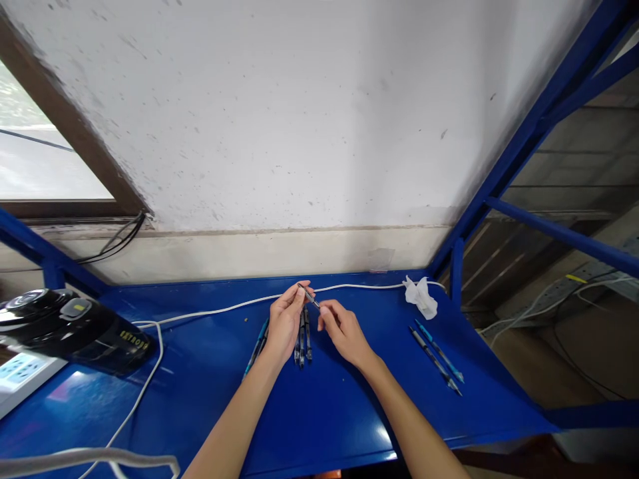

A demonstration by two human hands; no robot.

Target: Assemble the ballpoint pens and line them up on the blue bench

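Both hands meet over the middle of the blue tabletop (210, 372). Between thumb and fingers, my left hand (287, 316) grips a dark pen (310, 296), slanting down to the right. At the pen's lower right end, my right hand (344, 329) has its thumb and forefinger pinched together; what they hold there is too small to make out. Under and beside the left hand lie several black pens (302, 342). A blue pen (255, 349) lies left of that wrist, partly hidden by it. Farther right, a black pen (435, 359) rests beside another blue pen (439, 350).
A black bottle (84, 332) and a white power strip (27, 376) are at the left. A white cable (224, 309) runs along the table's back. Crumpled tissue (420, 297) lies at the back right, near a blue metal frame (456, 273). The wall (279, 146) rises behind.
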